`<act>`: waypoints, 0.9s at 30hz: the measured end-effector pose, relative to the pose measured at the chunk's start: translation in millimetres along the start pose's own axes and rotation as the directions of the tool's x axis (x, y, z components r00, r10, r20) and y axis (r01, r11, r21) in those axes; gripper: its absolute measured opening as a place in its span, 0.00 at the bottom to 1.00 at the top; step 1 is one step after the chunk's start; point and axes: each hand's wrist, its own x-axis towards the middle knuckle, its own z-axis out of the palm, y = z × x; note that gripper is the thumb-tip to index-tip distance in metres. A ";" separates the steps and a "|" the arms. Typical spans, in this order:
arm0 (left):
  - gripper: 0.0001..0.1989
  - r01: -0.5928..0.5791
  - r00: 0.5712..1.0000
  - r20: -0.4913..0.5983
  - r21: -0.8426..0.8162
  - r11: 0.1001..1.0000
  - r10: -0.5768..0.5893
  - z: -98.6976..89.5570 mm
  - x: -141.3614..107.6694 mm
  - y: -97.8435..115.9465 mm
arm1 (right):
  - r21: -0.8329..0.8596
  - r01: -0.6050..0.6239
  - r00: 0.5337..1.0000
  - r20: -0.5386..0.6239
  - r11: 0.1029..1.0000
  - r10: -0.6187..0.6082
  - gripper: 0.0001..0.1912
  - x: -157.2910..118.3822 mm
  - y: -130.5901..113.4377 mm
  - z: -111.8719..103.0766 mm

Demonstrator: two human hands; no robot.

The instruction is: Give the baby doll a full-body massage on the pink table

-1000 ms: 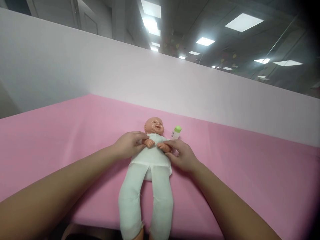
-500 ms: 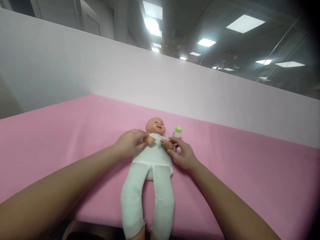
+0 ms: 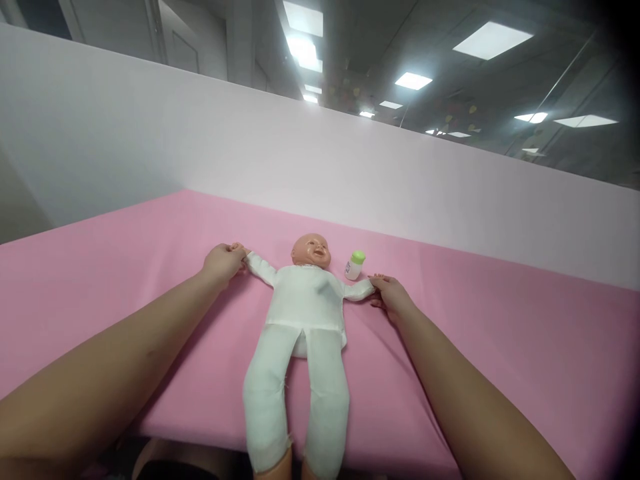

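Observation:
A baby doll (image 3: 305,300) in white cloth lies on its back on the pink padded table (image 3: 165,260), head away from me and legs toward me. Its arms are stretched out to both sides. My left hand (image 3: 224,261) is closed around the doll's hand (image 3: 239,249) on the left. On the other side, my right hand (image 3: 394,297) grips the doll's other hand, of which only the fingertips show. Just beyond that arm a small white bottle (image 3: 354,268) with a green cap stands near the doll's head, touched by neither hand.
A pale wall panel (image 3: 320,160) rises behind the table. Above it, glass shows reflected ceiling lights (image 3: 493,41). The table's front edge (image 3: 200,437) runs close to me, with the doll's feet reaching past it.
Both doll hands have moved from its chest outward, the left one to the far left and the right one to the right, each in my hand. The doll's body stays in place.

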 end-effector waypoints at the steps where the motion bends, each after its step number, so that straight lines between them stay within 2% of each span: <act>1: 0.13 0.014 1.000 0.004 0.026 1.000 -0.014 -0.4 1.0 -0.8 | 0.014 -0.039 0.999 0.019 0.999 0.038 0.12 0.8 0.3 -0.7; 5: 0.12 0.010 1.000 0.020 0.014 1.000 -0.011 0.9 2.1 -2.8 | 0.067 -0.153 0.988 0.043 0.986 0.150 0.10 2.1 -0.8 -1.3; 8: 0.17 -0.019 1.000 0.021 -0.069 0.997 0.021 3.1 -0.7 -1.3 | 0.097 -0.132 0.991 -0.015 0.986 0.134 0.16 -1.2 -3.7 2.0; 11: 0.22 -0.163 0.986 0.026 -0.096 0.982 0.166 3.8 -13.4 6.5 | 0.111 0.080 0.994 -0.077 0.991 -0.071 0.26 -12.2 -11.7 9.9; 13: 0.22 -0.332 0.940 0.078 -0.008 0.943 0.332 4.9 -29.7 14.9 | 0.084 0.270 0.963 -0.047 0.959 -0.266 0.32 -24.9 -20.2 18.1; 15: 0.21 -0.509 0.854 0.175 0.085 0.856 0.490 8.2 -50.1 23.4 | 0.049 0.421 0.904 0.058 0.906 -0.423 0.33 -41.3 -29.9 27.9; 18: 0.17 -0.724 0.680 0.366 0.206 0.658 0.635 16.9 -77.9 30.5 | -0.024 0.584 0.777 0.307 0.812 -0.550 0.26 -66.6 -42.7 41.6; 21: 0.15 -0.878 0.474 0.595 0.264 0.399 0.650 25.2 -92.1 29.8 | -0.140 0.782 0.574 0.541 0.607 -0.615 0.22 -83.6 -50.2 49.5; 23: 0.16 -0.939 0.344 0.701 0.247 0.240 0.625 28.0 -94.7 27.8 | -0.190 0.874 0.458 0.627 0.446 -0.630 0.21 -88.5 -51.9 51.6; 25: 0.19 -0.964 0.262 0.763 0.235 0.124 0.591 28.8 -94.7 26.7 | -0.224 0.915 0.396 0.665 0.336 -0.634 0.22 -89.9 -51.8 52.4; 27: 0.19 -0.969 0.234 0.795 0.238 0.067 0.560 28.8 -94.4 26.6 | -0.246 0.930 0.366 0.681 0.273 -0.634 0.24 -89.9 -51.0 53.0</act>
